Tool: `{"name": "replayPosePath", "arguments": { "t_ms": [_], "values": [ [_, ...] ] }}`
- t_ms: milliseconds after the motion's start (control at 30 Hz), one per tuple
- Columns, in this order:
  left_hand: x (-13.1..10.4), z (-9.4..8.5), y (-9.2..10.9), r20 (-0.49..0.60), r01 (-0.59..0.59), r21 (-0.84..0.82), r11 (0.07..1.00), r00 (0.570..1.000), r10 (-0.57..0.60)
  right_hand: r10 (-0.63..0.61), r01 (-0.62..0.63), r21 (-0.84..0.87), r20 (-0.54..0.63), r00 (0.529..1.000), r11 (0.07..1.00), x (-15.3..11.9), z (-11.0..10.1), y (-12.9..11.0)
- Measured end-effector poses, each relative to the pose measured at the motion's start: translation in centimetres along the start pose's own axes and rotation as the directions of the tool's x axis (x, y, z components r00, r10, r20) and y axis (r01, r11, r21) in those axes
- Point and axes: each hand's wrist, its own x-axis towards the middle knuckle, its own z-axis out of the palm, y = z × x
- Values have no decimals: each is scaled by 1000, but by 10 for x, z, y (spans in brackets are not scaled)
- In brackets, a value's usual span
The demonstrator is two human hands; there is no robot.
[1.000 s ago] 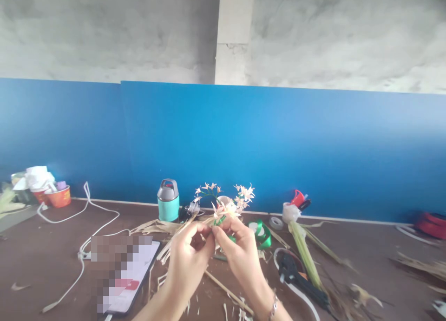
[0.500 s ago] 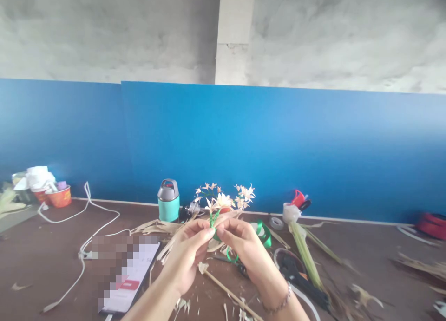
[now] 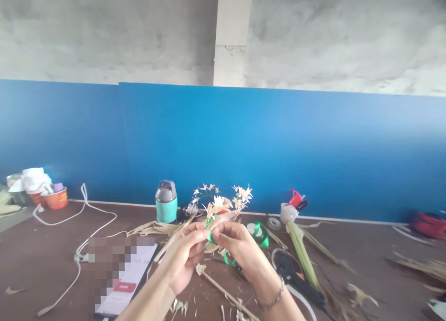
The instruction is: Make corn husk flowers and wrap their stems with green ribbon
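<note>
A: Where is the small flower, compared with the grip?

B: The left hand (image 3: 186, 258) and the right hand (image 3: 240, 251) meet at the fingertips, and both pinch the green stem (image 3: 210, 224) of one little pale flower (image 3: 211, 210). The flower head stands just above the pinch. A thin green ribbon (image 3: 227, 259) hangs in a loop just below the right fingers.

A: So both hands are closed on it?

B: Yes, each one grasps the stem between thumb and forefinger (the other fingers are curled loosely).

A: How many things lie around the grip?

B: Behind it I count one bunch of finished flowers (image 3: 240, 196), one teal flask (image 3: 166, 202) to the left of that, and one roll of green ribbon (image 3: 258, 231) just right of the right hand. Below the grip lies one wooden stick (image 3: 226, 293). Left of the left hand there is one phone (image 3: 121, 277) and one white cable (image 3: 83, 219). Right of the grip, one black glue gun (image 3: 296, 277) and one bundle of green leaves (image 3: 302, 251).

A: What is hard to see?

B: The phone screen is blurred out. The exact contact point on the stem is hidden by the fingertips, and both forearms are cut off by the lower edge.
</note>
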Motion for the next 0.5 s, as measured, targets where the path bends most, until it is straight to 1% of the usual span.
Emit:
{"name": "replayPosePath", "arguments": {
  "t_ms": [167, 300, 367, 433, 500],
  "values": [
    [4, -3, -3, 3, 27, -9, 1000, 1000, -27, 36, -38, -70, -25, 999, 997, 4, -3, 5],
    [3, -3, 0, 31, 72, 14, 997, 997, -72, 8, -12, -107, -39, 999, 994, 9, -12, 10],
    [1, -2, 4, 47, 79, 18, 997, 996, -80, -13, 13, -40, -1, 1000, 999, 8, -15, 9],
    [0, -1, 8, 35, 94, -1, 996, 995, -94, -43, 38, 72, 59, 997, 997, 6, -17, 6],
    [-1, 0, 9, 31, 141, -23, 990, 990, -140, -66, 48, 151, 116, 991, 987, 2, -16, 2]
  ]
}}
